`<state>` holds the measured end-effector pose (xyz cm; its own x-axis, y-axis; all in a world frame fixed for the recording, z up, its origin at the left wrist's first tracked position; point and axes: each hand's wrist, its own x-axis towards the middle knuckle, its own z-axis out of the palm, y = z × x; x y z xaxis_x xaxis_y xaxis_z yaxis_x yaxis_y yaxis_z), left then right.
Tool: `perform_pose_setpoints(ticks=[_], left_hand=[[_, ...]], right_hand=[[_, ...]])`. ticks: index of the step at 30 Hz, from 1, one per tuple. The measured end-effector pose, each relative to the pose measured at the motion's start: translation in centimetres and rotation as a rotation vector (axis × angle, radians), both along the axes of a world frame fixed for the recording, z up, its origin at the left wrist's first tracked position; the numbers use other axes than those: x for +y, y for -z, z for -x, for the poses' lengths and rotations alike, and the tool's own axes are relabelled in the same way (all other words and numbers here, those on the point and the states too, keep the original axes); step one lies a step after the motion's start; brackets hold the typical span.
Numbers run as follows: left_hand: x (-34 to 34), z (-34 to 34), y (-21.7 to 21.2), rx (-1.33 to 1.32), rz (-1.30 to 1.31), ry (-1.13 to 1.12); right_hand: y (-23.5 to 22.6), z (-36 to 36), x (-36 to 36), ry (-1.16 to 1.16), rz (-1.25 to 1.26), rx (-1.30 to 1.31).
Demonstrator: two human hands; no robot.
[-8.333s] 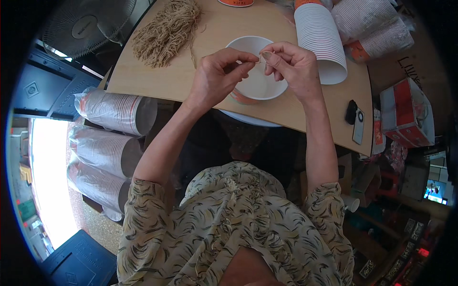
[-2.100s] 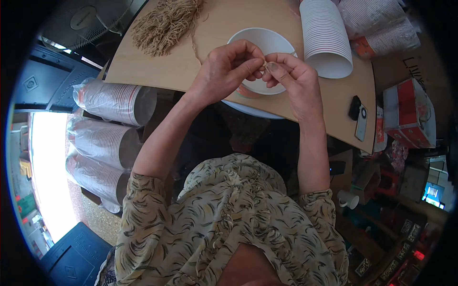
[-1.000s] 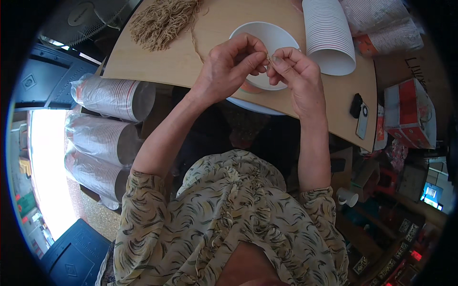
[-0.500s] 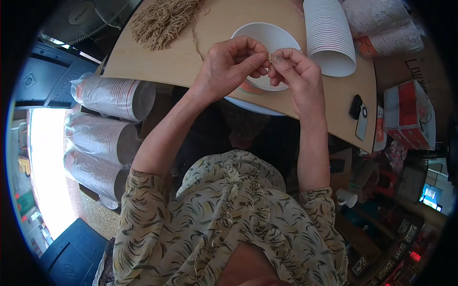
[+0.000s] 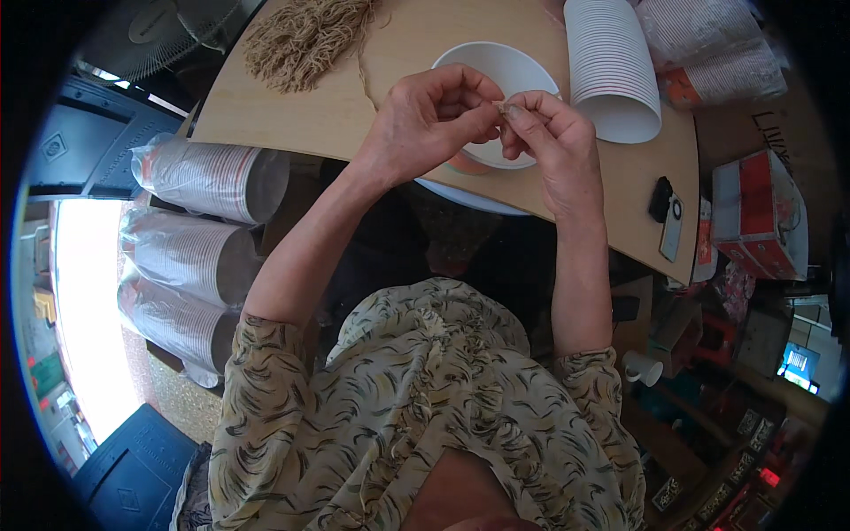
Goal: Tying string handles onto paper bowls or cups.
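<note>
Dark lettering (image 5: 770, 130) on brown cardboard (image 5: 733, 134); diamond emblem (image 5: 54, 147) on blue box (image 5: 99, 133)

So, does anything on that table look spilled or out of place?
I see nothing spilled or damaged. One loose strand stands out: it strays from the tangled tan bundle toward the left hand.

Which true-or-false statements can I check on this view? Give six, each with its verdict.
The left hand and right hand, close together, partly hide the tub. True.
A strand runs from the yarn toward the left hand. True.
The yarn lies right of the tub. False: it lies left.
The phone lies on the table. True.
The right hand holds the phone. False: they are apart.
The tub is black inside. False: it is white.
</note>
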<state>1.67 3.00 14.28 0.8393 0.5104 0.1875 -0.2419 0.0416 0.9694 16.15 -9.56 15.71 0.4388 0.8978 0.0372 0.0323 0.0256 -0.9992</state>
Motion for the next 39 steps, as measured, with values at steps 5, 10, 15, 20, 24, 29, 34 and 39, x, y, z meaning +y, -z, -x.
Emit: perform_pose_setpoints(ticks=[5, 10, 15, 20, 24, 29, 34, 39], left_hand=[[0.3, -0.1, 0.3, -0.006, -0.037, 0.014], [0.5, -0.1, 0.5, -0.026, -0.02, 0.039], [0.6, 0.0, 0.7, -0.034, -0.096, 0.018], [0.1, 0.1, 0.3, -0.013, -0.142, -0.031], [0.0, -0.1, 0.8, -0.06, -0.03, -0.038], [0.1, -0.1, 1.1, -0.091, 0.009, -0.03], [0.1, -0.1, 1.1, -0.102, 0.008, -0.024], [0.1, -0.1, 1.0, -0.092, -0.019, -0.026]], right_hand=[[0.3, -0.4, -0.2, -0.044, -0.02, 0.005], [-0.2, -0.3, -0.1, -0.053, -0.008, 0.046], [-0.1, -0.4, -0.2, -0.069, -0.003, -0.054], [-0.3, 0.3, -0.3, -0.012, -0.005, -0.091], [-0.1, 0.3, -0.4, 0.007, -0.036, -0.038], [-0.1, 0.0, -0.6, -0.003, -0.038, 0.018], [-0.8, 0.4, -0.3, 0.01, -0.015, 0.036], [-0.2, 0.2, 0.0, 0.009, -0.049, -0.074]])
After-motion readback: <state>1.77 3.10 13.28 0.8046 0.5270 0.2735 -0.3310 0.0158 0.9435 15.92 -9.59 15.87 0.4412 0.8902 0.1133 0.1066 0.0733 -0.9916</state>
